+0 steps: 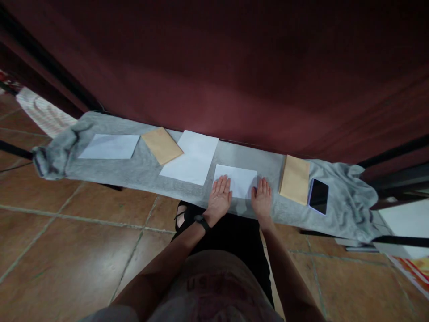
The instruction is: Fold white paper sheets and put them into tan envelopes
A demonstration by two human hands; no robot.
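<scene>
My left hand (pixel 220 197) lies flat with fingers stretched out, its fingertips on the left edge of a small white sheet of paper (pixel 238 180). My right hand (pixel 262 199) is flat too, at the sheet's right edge, its thumb close to the paper. Neither hand grasps anything. Just left of my left hand is a larger white sheet (pixel 196 158), partly overlapped by a brown envelope (pixel 162 146). Right of my right hand sits a stack of brown envelopes (pixel 295 179), with a dark-screened phone (pixel 318 197) beside it.
A grey cloth (pixel 140 172) covers the narrow bench, bunched up at both ends. Another white sheet (pixel 110 146) rests toward the left end. Behind the bench rises a dark red panel (pixel 214 98). Tiled floor (pixel 87 250) shows in front, and flat white items (pixel 407 223) lie at far right.
</scene>
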